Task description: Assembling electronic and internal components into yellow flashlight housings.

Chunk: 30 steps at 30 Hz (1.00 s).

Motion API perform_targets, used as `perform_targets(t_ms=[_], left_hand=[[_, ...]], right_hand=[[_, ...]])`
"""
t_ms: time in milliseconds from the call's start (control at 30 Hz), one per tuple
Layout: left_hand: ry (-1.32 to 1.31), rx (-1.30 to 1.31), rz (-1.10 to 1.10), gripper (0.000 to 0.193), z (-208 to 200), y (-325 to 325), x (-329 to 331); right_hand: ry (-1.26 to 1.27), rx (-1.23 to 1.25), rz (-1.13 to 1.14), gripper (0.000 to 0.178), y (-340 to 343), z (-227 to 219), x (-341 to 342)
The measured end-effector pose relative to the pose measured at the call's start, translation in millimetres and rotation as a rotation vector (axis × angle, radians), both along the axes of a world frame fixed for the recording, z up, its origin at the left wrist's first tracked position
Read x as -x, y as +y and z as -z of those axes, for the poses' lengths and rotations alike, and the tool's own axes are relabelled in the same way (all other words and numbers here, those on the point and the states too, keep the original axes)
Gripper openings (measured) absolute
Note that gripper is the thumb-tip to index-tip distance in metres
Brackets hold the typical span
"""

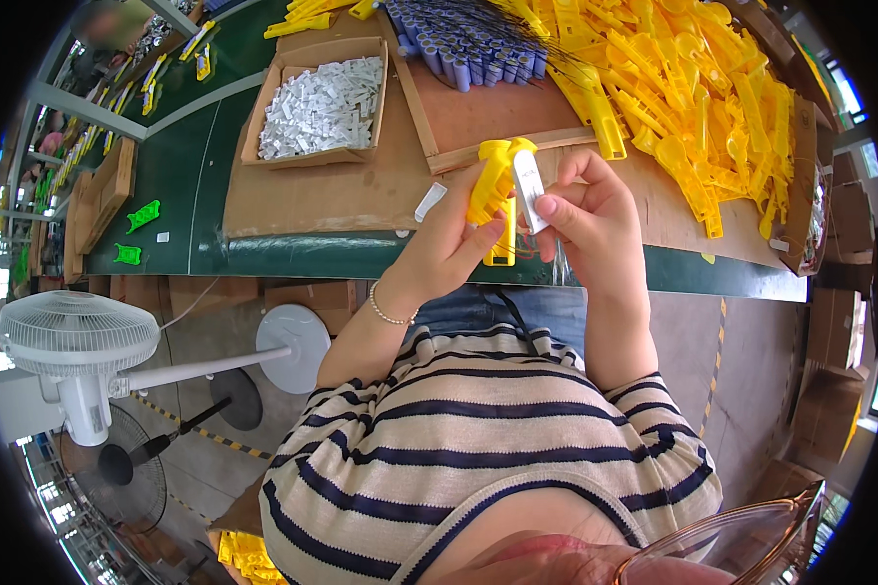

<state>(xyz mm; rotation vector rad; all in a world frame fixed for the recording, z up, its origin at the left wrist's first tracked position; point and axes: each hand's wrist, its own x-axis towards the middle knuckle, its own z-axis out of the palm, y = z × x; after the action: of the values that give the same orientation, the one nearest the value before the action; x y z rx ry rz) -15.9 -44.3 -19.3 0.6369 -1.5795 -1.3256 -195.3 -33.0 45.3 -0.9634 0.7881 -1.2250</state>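
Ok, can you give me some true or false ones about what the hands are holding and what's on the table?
1. The left hand holds a yellow plastic part. True.
2. The right hand holds a green piece. False: it pinches a small white piece against the yellow part.
3. The cardboard box is full of small white pieces. True.
4. The big pile on the right of the table is blue. False: it is yellow parts; the blue tubes lie further left.
5. Two green parts lie on the dark green table. True.
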Motion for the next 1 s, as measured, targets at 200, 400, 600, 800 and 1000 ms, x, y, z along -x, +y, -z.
perform_targets(t_ms=[200, 400, 600, 800, 1000], left_hand=[[-0.073, 0.027, 0.006, 0.051, -0.1, -1.6, -1.4], [-0.183, 0.116, 0.012, 0.052, 2.1, -2.2, -0.8], [-0.226, 0.072, 0.065, 0.05, 0.7, -0.7, -3.7], [-0.1, 0.025, 0.15, 0.044, -4.3, 6.8, 1.5], [0.022, -0.124, 0.221, 0.043, -4.8, 7.2, 1.2]], right_hand=[[-0.066, -0.119, -0.061, 0.017, -0.5, 2.2, 5.3], [-0.182, -0.15, -0.035, 0.015, -3.0, 5.7, 5.2], [-0.126, -0.016, 0.008, 0.023, 1.7, 6.4, 5.6], [0.812, 0.69, 0.492, 0.026, -19.7, 14.4, 4.8], [0.288, 0.229, 0.068, 0.025, -16.0, 21.0, 0.9]])
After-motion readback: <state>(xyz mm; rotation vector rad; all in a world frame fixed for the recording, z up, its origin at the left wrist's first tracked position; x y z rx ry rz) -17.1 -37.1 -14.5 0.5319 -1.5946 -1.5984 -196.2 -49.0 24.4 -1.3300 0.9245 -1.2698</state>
